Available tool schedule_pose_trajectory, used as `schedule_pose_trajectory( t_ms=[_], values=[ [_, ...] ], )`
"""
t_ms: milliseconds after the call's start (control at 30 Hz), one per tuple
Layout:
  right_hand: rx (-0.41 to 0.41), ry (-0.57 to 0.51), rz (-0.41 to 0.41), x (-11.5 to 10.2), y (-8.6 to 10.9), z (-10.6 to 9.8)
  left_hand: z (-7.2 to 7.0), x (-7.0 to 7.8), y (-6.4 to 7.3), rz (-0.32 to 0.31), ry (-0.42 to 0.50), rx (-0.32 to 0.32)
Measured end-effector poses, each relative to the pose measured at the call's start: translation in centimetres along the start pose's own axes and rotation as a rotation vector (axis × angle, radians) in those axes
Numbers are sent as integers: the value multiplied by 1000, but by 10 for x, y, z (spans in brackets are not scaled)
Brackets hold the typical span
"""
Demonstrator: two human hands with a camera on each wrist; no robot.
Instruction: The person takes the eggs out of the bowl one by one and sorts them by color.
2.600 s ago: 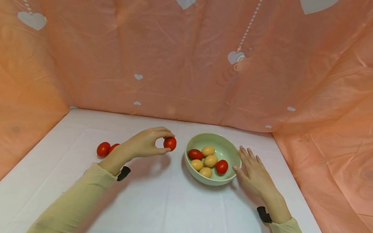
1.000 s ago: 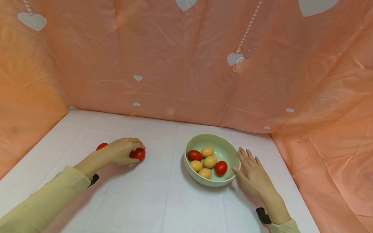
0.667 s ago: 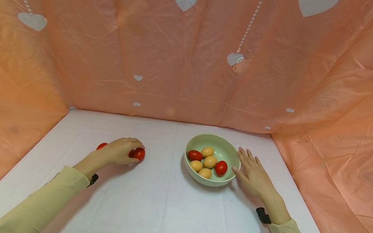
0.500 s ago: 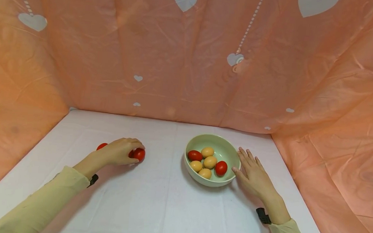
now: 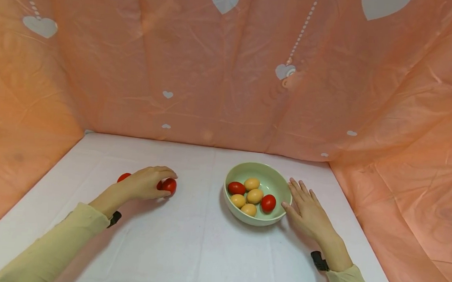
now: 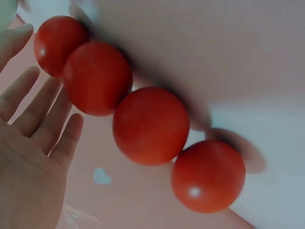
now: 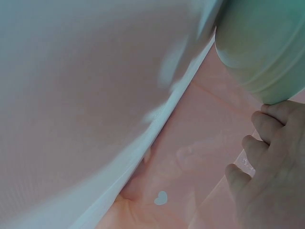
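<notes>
Several round red tomatoes (image 6: 151, 126) lie in a touching row on the white cloth, shown whole in the left wrist view. My left hand (image 5: 145, 183) is spread around the tomato (image 5: 169, 186) at the row's right end, its thumb and fingertips standing slightly off the skin. From the head view this hand hides the middle of the row; another tomato (image 5: 123, 177) peeks out behind the wrist. A light green bowl (image 5: 254, 220) contains two red tomatoes (image 5: 268, 203) and several pale yellow, egg-shaped pieces (image 5: 255, 196). Against the bowl's right side rests my right hand (image 5: 309, 213), fingers straight.
The white tablecloth (image 5: 165, 249) covers the work surface. Orange-pink sheets with pale hearts (image 5: 221, 93) wall it in at the back and both sides. Black bands (image 5: 319, 261) sit on the wrists.
My left hand carried the tomato from beside the bowl leftward to the row's end and set it down; just now its thumb and fingers have parted slightly. The right hand stays put.
</notes>
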State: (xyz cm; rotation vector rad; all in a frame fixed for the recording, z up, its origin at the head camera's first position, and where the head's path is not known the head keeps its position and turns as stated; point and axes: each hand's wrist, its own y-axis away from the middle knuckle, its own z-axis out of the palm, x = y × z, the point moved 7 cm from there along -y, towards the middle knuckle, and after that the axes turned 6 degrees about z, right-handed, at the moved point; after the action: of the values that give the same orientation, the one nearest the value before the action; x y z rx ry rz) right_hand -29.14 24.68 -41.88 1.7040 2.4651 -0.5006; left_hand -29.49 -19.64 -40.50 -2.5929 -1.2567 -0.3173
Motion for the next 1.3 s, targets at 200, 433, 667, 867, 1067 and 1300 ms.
schedule_pose_trajectory(
  t_ms=[200, 433, 667, 867, 1067, 1300],
  values=[
    [0, -2, -2, -1, 0, 0, 0, 5, -6, -5, 43, 46],
    [0, 4, -2, -1, 0, 0, -1, 19, -21, 39, 114, 142],
    [2, 2, -3, -1, 0, -1, 0, 39, -38, 112, 182, 241],
    [1, 10, -7, -1, 0, 0, 2, 55, -54, 126, 230, 268],
    [6, 9, -10, -1, 0, -1, 4, 70, -72, 163, 266, 274],
    [4, 13, -6, -1, 0, 0, 7, 90, -95, 193, 310, 258]
  ],
)
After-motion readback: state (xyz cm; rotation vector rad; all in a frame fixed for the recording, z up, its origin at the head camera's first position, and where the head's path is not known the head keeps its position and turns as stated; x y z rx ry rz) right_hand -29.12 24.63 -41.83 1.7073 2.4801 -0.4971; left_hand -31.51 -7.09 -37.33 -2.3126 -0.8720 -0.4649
